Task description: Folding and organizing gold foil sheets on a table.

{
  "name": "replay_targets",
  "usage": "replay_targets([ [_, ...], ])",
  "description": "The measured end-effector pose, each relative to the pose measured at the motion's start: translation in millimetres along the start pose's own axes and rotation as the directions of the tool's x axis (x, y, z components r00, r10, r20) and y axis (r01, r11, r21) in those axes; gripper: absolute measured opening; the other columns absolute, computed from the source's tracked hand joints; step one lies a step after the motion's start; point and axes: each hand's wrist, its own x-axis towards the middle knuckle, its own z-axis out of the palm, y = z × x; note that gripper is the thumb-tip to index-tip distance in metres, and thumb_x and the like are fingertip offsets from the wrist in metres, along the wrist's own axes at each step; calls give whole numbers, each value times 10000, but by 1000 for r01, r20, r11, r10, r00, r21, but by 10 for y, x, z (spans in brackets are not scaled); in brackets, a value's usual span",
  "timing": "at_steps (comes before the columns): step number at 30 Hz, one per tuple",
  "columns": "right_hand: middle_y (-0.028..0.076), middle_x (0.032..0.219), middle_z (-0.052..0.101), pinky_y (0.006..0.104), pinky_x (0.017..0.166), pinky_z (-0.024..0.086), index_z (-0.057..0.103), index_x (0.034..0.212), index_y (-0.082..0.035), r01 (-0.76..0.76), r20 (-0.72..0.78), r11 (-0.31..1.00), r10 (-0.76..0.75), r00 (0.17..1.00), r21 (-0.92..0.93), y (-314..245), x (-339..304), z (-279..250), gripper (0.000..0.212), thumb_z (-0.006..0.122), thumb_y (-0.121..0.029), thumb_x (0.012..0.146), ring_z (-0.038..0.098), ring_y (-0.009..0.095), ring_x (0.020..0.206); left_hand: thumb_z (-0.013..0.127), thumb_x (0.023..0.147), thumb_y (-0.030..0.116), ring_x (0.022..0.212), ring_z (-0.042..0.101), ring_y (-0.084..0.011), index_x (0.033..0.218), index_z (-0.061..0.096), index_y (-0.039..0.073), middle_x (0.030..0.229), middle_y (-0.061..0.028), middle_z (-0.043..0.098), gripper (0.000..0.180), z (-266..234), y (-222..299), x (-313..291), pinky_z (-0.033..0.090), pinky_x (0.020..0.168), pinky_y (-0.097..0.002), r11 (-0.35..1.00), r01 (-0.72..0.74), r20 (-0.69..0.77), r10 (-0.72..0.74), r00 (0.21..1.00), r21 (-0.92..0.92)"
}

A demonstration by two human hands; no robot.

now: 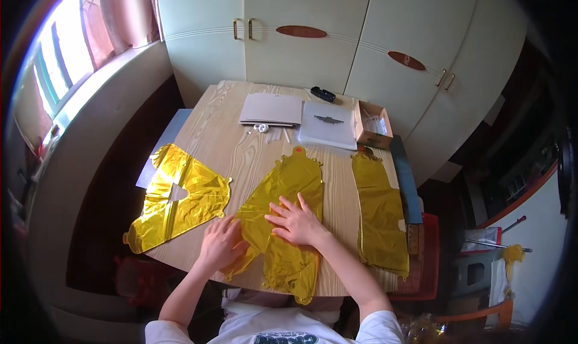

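Note:
A flat, uninflated gold foil balloon [293, 181] lies before me on the table, its lower part split into two legs that reach the near edge. My right hand [296, 222] rests palm down on its middle, fingers spread. At the balloon's left edge lies my left hand [220, 243], fingers slightly bent and thumb apart, touching the foil. Further left is a second gold foil balloon [201, 193], creased and shiny, with a small opening through its middle. On the right lies a third, a narrow flat gold foil balloon [380, 214].
Toward the back of the wooden table [226, 118] are a stack of grey cards [272, 109], clear plastic sleeves [328, 125], a small white roll [261, 128], a black object [323, 94] and a cardboard box [373, 124]. A red bin [430, 257] stands at the right. Cabinets [301, 55] stand behind.

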Motion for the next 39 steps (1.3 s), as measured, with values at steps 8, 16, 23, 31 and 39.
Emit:
replay_targets([
  [8, -12, 1493, 435, 639, 1147, 125, 505, 1397, -282, -16, 9, 999, 16, 1000, 31, 41, -112, 90, 497, 471, -505, 954, 333, 262, 1418, 779, 660, 555, 1079, 509, -282, 1097, 563, 87, 1096, -107, 535, 676, -130, -37, -307, 411, 844, -420, 939, 316, 34, -323, 946, 133],
  [16, -10, 1497, 429, 647, 1142, 132, 497, 1402, -283, -23, -12, 999, 23, 1000, 46, 69, -162, 146, 506, 478, -508, 949, 331, 248, 1419, 776, 690, 540, 974, 581, -298, 959, 572, 42, 959, -109, 582, 602, -106, -33, -277, 442, 823, -435, 895, 406, 105, -429, 897, 182],
  [23, -12, 1504, 420, 630, 1154, 124, 488, 1408, -293, -36, -20, 998, 37, 999, 44, 53, -171, 156, 506, 479, -504, 948, 319, 234, 1427, 749, 815, 265, 870, 603, -215, 956, 560, 40, 996, -98, 605, 326, -141, -79, -283, 479, 734, -340, 718, 509, 333, -389, 859, -475],
  [31, 43, 1393, 527, 584, 1134, 203, 587, 1293, -190, -3, -214, 1000, 9, 977, 28, 77, -202, 175, 410, 534, -406, 948, 400, 247, 1365, 715, 799, -32, 820, 610, -136, 1310, 381, 81, 1019, -94, 635, 621, -142, 652, -154, 504, 668, -271, 509, 223, 116, -234, 965, -831],
  [39, 118, 917, 696, 383, 745, 507, 516, 1153, -61, -238, 19, 430, 455, 891, 871, 101, -226, -7, 414, 668, -329, 876, 667, 278, 833, 721, 821, 264, 763, 654, -372, 1116, 470, 59, 848, -168, 654, 438, 218, 1241, 183, 515, 653, -440, 880, 21, 81, 20, 997, -474],
])
